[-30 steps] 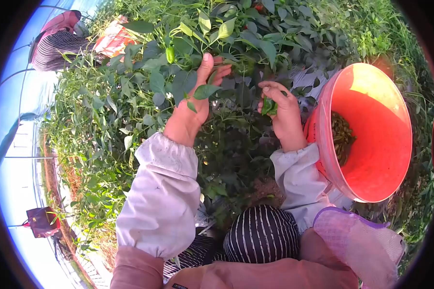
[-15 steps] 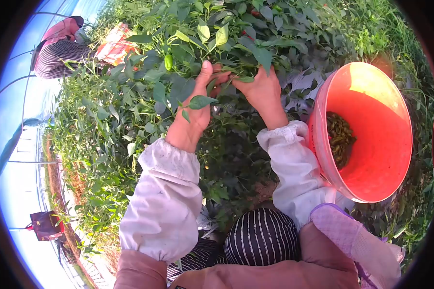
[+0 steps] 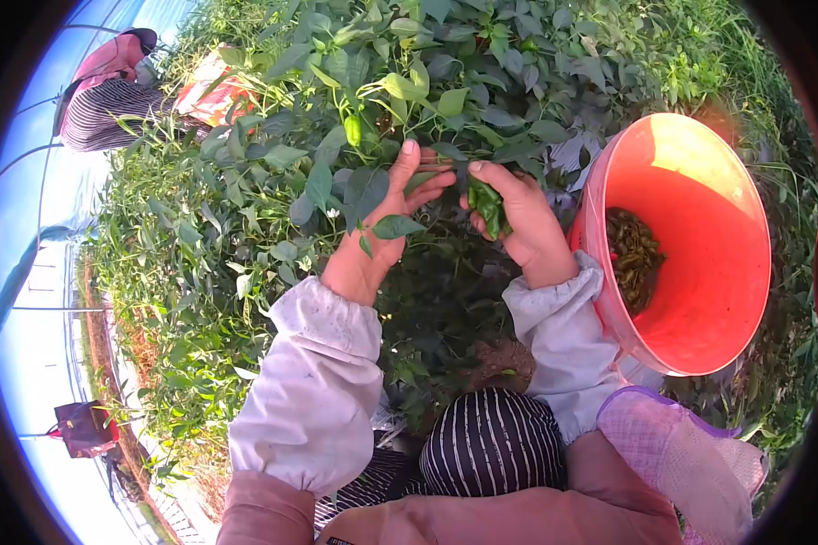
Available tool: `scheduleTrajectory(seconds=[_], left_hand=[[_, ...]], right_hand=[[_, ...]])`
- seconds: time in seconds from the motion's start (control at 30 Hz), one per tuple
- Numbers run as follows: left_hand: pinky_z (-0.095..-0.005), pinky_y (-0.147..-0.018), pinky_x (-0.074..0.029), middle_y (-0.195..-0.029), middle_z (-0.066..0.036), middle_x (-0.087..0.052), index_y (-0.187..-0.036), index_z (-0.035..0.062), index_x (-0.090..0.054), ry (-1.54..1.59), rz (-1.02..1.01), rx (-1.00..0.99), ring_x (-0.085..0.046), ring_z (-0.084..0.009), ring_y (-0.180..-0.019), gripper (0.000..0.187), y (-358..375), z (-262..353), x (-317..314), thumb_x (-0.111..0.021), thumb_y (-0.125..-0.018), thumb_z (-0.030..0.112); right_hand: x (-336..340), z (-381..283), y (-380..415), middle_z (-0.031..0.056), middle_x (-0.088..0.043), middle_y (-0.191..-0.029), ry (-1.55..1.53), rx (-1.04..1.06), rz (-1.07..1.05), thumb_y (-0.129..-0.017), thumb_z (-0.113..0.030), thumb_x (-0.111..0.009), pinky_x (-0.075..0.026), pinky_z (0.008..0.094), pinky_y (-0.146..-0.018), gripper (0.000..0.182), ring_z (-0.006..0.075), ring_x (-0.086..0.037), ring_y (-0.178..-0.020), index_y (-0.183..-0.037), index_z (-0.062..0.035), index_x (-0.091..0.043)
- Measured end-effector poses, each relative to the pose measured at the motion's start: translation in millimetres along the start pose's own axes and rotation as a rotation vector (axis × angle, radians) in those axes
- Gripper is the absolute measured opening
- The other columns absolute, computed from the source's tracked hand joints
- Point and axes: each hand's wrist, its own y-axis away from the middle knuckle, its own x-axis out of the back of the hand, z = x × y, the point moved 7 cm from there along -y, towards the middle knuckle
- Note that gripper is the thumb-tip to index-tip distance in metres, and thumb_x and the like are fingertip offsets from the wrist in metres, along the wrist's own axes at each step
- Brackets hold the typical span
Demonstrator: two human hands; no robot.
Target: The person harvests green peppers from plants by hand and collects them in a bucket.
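My right hand (image 3: 524, 218) is closed around several green peppers (image 3: 487, 207), which show in its curled palm. Just left of it, my left hand (image 3: 386, 213) has its thumb up and its fingers stretched apart among the leaves of the pepper plant (image 3: 336, 186). I see nothing held in the left hand. Above its thumb hangs a light green pepper (image 3: 353, 130) on the plant. To the right of my right hand stands a tilted red bucket (image 3: 709, 263), with a heap of green peppers (image 3: 634, 259) in its bottom.
At the upper left another person (image 3: 109, 95) bends over the plants beside an orange and white bag (image 3: 216, 91). A dark red bag (image 3: 86, 429) hangs at the lower left. Dense foliage and grass (image 3: 700, 54) surround the bucket.
My right hand has drawn down out of the leaves and turned, so the green peppers in it now show. My left hand has shifted slightly right and lower.
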Motion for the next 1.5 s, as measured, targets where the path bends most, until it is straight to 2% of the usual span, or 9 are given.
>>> scheduleTrajectory(seconds=[0.5, 0.8, 0.9, 1.1, 1.23, 1.3, 1.37, 1.43, 1.5], left_hand=[[-0.032, -0.09, -0.048, -0.099, -0.01, -0.064, -0.107, 0.0016, -0.056, 0.005, -0.026, 0.029, -0.063, -0.0191, -0.095, 0.055, 4, -2, -8, -0.057, -0.087, 0.053], [-0.0336, -0.09, -0.047, -0.102, -0.011, -0.064, -0.108, 0.0005, -0.058, 0.061, -0.075, 0.025, -0.063, -0.0202, -0.095, 0.054, 6, -8, -9, -0.059, -0.087, 0.051], [-0.0335, -0.089, -0.048, -0.101, -0.012, -0.065, -0.107, -0.0008, -0.06, 0.074, -0.063, 0.014, -0.063, -0.0213, -0.095, 0.051, 8, -6, -8, -0.06, -0.089, 0.046], [-0.0329, -0.089, -0.048, -0.105, -0.011, -0.063, -0.113, -0.0013, -0.056, 0.088, -0.086, 0.011, -0.063, -0.0204, -0.095, 0.055, 11, -12, -9, -0.059, -0.089, 0.048], [-0.0316, -0.084, -0.052, -0.105, -0.011, -0.062, -0.117, -0.0018, -0.052, 0.135, 0.023, -0.057, -0.065, -0.0223, -0.094, 0.052, 7, 5, 8, -0.057, -0.091, 0.042], [-0.0324, -0.08, -0.052, -0.107, -0.013, -0.063, -0.113, -0.0021, -0.055, 0.205, 0.027, -0.093, -0.067, -0.0245, -0.091, 0.048, -4, 7, 22, -0.059, -0.091, 0.04], [-0.0321, -0.08, -0.052, -0.106, -0.013, -0.062, -0.113, -0.0017, -0.055, 0.268, 0.076, -0.117, -0.067, -0.0242, -0.09, 0.045, -11, 13, 37, -0.058, -0.092, 0.038], [-0.033, -0.085, -0.05, -0.107, -0.013, -0.062, -0.115, -0.0013, -0.053, 0.241, 0.058, -0.122, -0.064, -0.0242, -0.097, 0.051, -16, 27, 39, -0.056, -0.092, 0.044], [-0.0335, -0.09, -0.045, -0.109, -0.014, -0.062, -0.117, -0.0008, -0.051, 0.19, 0.085, -0.146, -0.059, -0.0241, -0.107, 0.058, -21, 42, 38, -0.053, -0.091, 0.051]], right_hand=[[-7, 22, 16, 0.0056, -0.06, -0.073, -0.446, -0.202, -0.094, -0.084, -0.037, -0.062, -0.039, 0.0251, -0.044, 0.029, 0.014, -0.055, -0.053, -0.095, -0.0116, -0.055], [4, 14, 21, 0.0075, -0.059, -0.073, -0.128, 0.033, 0.093, -0.083, -0.034, -0.064, -0.039, 0.0253, -0.043, 0.031, 0.0149, -0.055, -0.053, -0.097, -0.008, -0.054], [-1, 21, 22, 0.0078, -0.059, -0.073, -0.34, -0.139, 0.024, -0.083, -0.034, -0.064, -0.04, 0.0256, -0.043, 0.032, 0.0149, -0.055, -0.053, -0.098, -0.0076, -0.055], [1, 21, 27, 0.0082, -0.059, -0.07, -0.294, -0.139, 0.051, -0.084, -0.032, -0.062, -0.04, 0.0245, -0.044, 0.03, 0.0148, -0.054, -0.05, -0.097, -0.0067, -0.055], [-56, 7, 84, 0.0078, -0.059, -0.073, -0.042, -0.218, -0.261, -0.084, -0.023, -0.062, -0.041, 0.0239, -0.047, 0.028, 0.0125, -0.053, -0.052, -0.101, -0.0019, -0.052], [-55, -13, 106, 0.0076, -0.058, -0.079, 0.152, -0.075, -0.17, -0.082, -0.016, -0.064, -0.044, 0.0222, -0.055, 0.032, 0.0112, -0.055, -0.06, -0.107, -0.0007, -0.051], [-47, -64, 143, 0.0085, -0.057, -0.085, 0.554, 0.558, 0.09, -0.08, -0.011, -0.066, -0.047, 0.0228, -0.065, 0.038, 0.0106, -0.057, -0.07, -0.113, -0.0016, -0.049], [-36, -102, 193, 0.0112, -0.058, -0.095, 0.825, 0.99, 0.413, -0.078, -0.009, -0.067, -0.048, 0.026, -0.074, 0.049, 0.0142, -0.059, -0.082, -0.122, -0.0014, -0.047], [-15, -139, 207, 0.0158, -0.059, -0.106, 1.162, 0.82, 0.826, -0.079, -0.006, -0.064, -0.049, 0.0309, -0.078, 0.049, 0.0212, -0.062, -0.087, -0.124, 0.0, -0.047]])
